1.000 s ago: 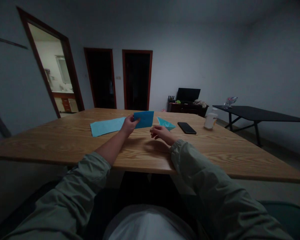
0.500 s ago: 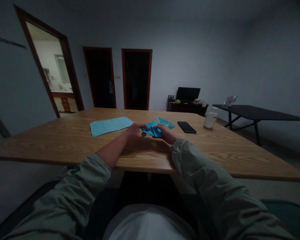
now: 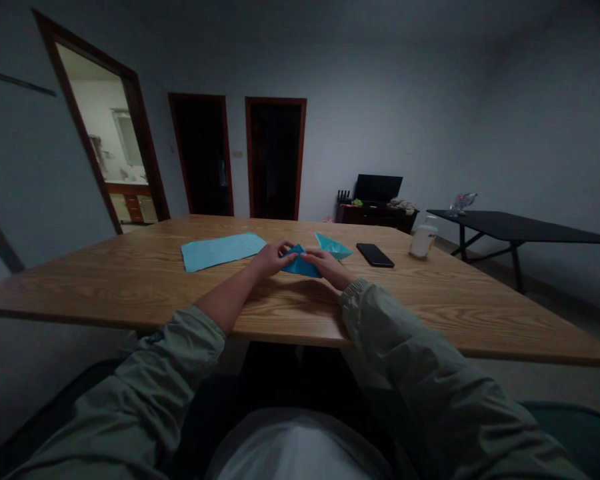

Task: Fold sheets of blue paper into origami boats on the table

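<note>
A small blue sheet of paper lies folded on the wooden table between my two hands. My left hand grips its left side with curled fingers. My right hand presses on its right side, fingers closed over the paper. A larger light blue sheet lies flat to the left of my hands. A folded light blue paper shape rests just beyond my right hand.
A black phone lies on the table to the right, and a white bottle stands further right. A black side table stands at the far right. Doorways open in the back wall.
My left hand held the blue sheet up in the air; it has come down to the table, and my right hand has moved in to grip it too.
</note>
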The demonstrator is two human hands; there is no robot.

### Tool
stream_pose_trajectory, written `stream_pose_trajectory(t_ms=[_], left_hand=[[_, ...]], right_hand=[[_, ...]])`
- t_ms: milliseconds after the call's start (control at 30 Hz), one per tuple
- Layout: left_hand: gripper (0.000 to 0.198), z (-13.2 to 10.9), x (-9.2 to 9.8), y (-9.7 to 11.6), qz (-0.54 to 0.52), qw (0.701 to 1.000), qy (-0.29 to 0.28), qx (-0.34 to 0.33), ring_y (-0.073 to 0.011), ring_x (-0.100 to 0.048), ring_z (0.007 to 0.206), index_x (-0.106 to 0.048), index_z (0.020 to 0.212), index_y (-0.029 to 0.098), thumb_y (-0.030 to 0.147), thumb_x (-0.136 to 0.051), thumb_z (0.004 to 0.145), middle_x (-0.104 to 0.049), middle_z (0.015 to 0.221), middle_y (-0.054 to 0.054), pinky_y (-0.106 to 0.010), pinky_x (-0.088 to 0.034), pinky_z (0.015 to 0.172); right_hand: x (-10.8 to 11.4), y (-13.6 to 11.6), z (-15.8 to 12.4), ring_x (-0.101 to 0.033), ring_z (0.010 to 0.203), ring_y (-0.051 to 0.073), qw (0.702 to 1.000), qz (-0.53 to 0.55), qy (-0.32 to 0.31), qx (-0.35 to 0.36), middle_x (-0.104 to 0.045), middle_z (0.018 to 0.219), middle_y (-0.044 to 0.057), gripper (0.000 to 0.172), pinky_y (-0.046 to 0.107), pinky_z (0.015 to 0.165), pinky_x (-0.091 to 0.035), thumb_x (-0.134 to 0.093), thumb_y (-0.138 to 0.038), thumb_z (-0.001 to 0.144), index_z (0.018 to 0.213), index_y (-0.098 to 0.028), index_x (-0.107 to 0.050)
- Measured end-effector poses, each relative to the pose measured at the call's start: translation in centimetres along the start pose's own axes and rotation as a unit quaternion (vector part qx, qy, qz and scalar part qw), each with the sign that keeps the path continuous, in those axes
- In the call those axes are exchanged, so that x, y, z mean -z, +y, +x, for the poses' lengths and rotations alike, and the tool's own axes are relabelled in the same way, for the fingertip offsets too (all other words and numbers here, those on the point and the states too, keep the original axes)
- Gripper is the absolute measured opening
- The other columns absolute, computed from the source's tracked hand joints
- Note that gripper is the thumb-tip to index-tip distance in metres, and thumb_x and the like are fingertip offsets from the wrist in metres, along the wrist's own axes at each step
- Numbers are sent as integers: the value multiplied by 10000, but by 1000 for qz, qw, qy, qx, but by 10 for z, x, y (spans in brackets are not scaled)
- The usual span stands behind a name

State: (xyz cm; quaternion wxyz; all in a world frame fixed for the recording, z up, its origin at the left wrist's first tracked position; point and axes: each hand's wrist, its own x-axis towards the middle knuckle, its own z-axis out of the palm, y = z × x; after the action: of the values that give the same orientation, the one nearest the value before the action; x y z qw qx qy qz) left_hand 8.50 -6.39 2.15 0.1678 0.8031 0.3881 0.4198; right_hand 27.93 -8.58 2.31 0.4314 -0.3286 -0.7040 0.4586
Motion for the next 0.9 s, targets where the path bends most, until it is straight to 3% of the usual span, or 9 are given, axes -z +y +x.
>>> stream_pose_trajectory(t_ms=[133,267,367,467,567,633,733,800,900], left_hand=[[485,3,1,-2,-119,992,7,34,-128,-558,608,-615,1089,156,458,-708,720,-632,708,-9,-228,-418,542],[631,2,4,4,-303,948,20,93,-146,-633,630,-547,1201,139,440,-757,689,-674,794,-48,-242,-462,555],[584,-1,1,10,-372,924,-6,91,-193,-687,781,-591,1139,132,417,-789,670,-695,899,-90,-274,-512,653],[519,-1,-4,14,-386,919,-20,71,-220,-681,898,-635,1062,131,403,-807,654,-699,979,-101,-299,-536,724],[626,1,-8,17,-393,918,7,61,-226,-672,945,-595,1203,177,408,-803,661,-690,1074,-93,-321,-554,748],[657,4,-9,18,-392,917,30,65,-231,-673,944,-586,1231,174,427,-798,664,-686,1107,-104,-323,-563,737],[654,8,-9,18,-393,915,55,75,-218,-687,888,-600,1224,157,458,-785,674,-677,1150,-123,-314,-570,703],[695,8,-10,18,-395,914,50,80,-207,-695,845,-572,1278,181,463,-782,679,-652,1214,-130,-309,-572,671],[766,7,-11,17,-368,927,22,73,-212,-699,855,-512,1354,231,445,-793,675,-583,1325,-147,-286,-567,636]], right_hand=[[4,6,3,-582,729,144,997,-60,43,32,-671,808,17,302,263,686,-480,-692,-410,737,887,-151,-663],[7,7,5,-566,683,125,989,3,144,44,-649,799,16,352,242,606,-480,-709,-443,711,897,-158,-617],[5,3,4,-575,651,130,980,71,179,41,-637,793,0,486,252,554,-498,-728,-429,689,1077,-187,-564],[-1,2,6,-588,644,139,978,90,183,51,-631,795,-9,665,273,552,-518,-697,-403,728,1319,-236,-440],[-6,3,9,-605,705,153,980,11,186,76,-641,896,36,591,316,627,-543,-605,-413,805,1350,-228,-473],[-9,4,10,-623,878,195,968,-94,205,109,-628,1081,90,520,368,782,-541,-572,-411,831,1308,-204,-546],[-11,2,9,-519,1186,263,932,-242,207,172,-536,1308,130,496,405,1007,-435,-597,-376,823,1279,-181,-592],[-13,0,7,-524,1181,260,924,-278,176,194,-546,1305,127,499,397,1000,-443,-595,-331,824,1301,-186,-574],[-17,-5,4,-615,979,216,929,-268,151,204,-635,1162,97,443,350,850,-519,-548,-264,848,1285,-197,-575]])
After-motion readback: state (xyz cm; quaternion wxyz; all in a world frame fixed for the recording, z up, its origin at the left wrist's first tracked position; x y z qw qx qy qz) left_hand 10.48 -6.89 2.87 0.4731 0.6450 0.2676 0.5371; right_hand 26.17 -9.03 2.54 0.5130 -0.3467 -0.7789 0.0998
